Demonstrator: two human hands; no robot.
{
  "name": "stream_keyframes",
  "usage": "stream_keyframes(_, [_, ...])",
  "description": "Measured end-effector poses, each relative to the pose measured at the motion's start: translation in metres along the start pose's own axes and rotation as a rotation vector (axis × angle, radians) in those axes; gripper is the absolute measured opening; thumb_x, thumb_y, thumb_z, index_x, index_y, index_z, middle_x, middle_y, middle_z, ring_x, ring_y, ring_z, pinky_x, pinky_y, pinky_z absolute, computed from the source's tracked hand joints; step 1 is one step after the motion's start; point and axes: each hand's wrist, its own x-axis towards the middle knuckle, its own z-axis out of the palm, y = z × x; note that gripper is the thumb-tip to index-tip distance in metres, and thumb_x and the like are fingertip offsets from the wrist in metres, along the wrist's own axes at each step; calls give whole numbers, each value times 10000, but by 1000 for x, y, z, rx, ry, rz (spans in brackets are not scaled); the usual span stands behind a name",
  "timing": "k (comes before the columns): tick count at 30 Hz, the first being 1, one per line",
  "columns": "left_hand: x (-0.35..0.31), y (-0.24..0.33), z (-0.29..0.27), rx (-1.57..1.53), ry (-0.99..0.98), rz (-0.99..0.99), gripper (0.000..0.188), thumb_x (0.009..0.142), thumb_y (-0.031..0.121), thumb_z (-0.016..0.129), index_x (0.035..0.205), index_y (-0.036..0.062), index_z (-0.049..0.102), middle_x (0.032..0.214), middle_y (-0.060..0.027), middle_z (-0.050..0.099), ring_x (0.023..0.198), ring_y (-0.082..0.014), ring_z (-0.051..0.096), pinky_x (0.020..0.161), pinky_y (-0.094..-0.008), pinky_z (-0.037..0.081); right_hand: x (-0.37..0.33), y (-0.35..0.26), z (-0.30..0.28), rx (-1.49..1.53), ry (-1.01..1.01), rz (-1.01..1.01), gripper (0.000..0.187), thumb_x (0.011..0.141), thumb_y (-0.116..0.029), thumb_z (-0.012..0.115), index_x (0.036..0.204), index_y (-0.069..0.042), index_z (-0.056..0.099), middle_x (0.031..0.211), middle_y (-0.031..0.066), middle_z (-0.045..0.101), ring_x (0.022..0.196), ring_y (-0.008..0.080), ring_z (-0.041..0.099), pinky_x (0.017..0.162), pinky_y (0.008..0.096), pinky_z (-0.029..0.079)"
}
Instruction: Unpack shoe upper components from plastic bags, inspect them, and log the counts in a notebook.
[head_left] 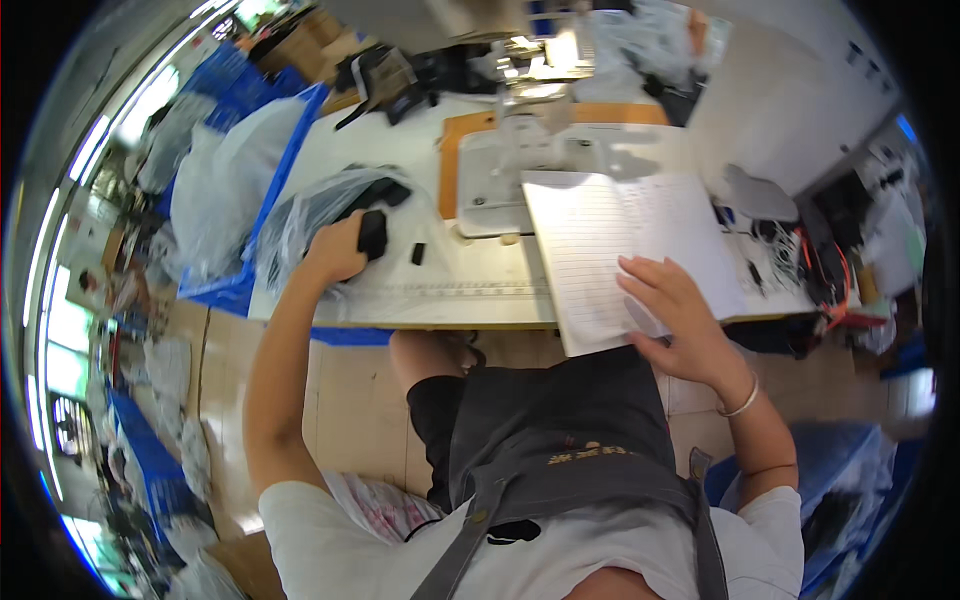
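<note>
My left hand [340, 252] is closed around a small black piece [373, 234], which looks like cloth or webbing, at the left of the table. Just beyond it lies a clear plastic bag [300, 215] with more dark pieces in and on it. A smaller black strip [418, 253] rests alone to the right of that hand. An open lined notebook [580, 225] lies on the table at the right, its near corner jutting past the front edge. My right hand [680, 318] rests on its lower part, fingers spread. Handwriting shows faintly on its right page.
A lit sewing machine [540, 95] stands at the far middle, its bed plate [490, 190] behind the notebook. A ruler [470, 290] runs along the table's front edge. Left is a blue crate [268, 220] of plastic bags; at right, tangled cords [785, 245] and a grey pad [758, 193].
</note>
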Motion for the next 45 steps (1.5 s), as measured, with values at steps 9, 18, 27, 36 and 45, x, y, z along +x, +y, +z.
stream_keyframes(9, [-63,-8,5,-265,131,237,660,701,206,628,1282,29,370,1208,-242,481,1105,-350,483,935,-383,379,159,-65,87,420,-215,-570,392,758,-115,605,1133,-33,527,1183,137,521,1077,305,495,901,376,417])
stream_keyframes(18, [-186,34,-45,-563,422,-123,235,804,125,594,989,-21,590,961,-123,631,926,-197,596,800,-318,461,243,-122,216,-825,-196,-133,404,781,-214,510,1078,59,537,1123,149,533,1025,288,486,831,507,425])
stream_keyframes(27, [-110,-167,53,-1305,643,-858,879,786,495,589,1382,-8,183,1342,-215,342,1128,-339,451,811,-420,447,260,-133,233,-397,-408,-212,558,747,-190,581,1270,-53,441,1008,200,596,972,393,549,840,531,369])
stream_keyframes(36, [-53,-212,76,-1423,755,-865,407,872,296,514,1033,-74,567,995,-167,607,859,-244,593,745,-375,469,274,-104,219,-256,-261,-469,746,624,-171,657,1290,-17,359,991,241,514,920,371,525,717,416,461])
stream_keyframes(45, [-52,-195,57,-1610,600,-936,367,859,295,421,1055,5,532,964,-131,598,835,-226,598,688,-391,479,284,-108,202,-513,-323,-488,566,753,-171,565,1297,-98,424,842,176,589,809,322,605,670,393,490])
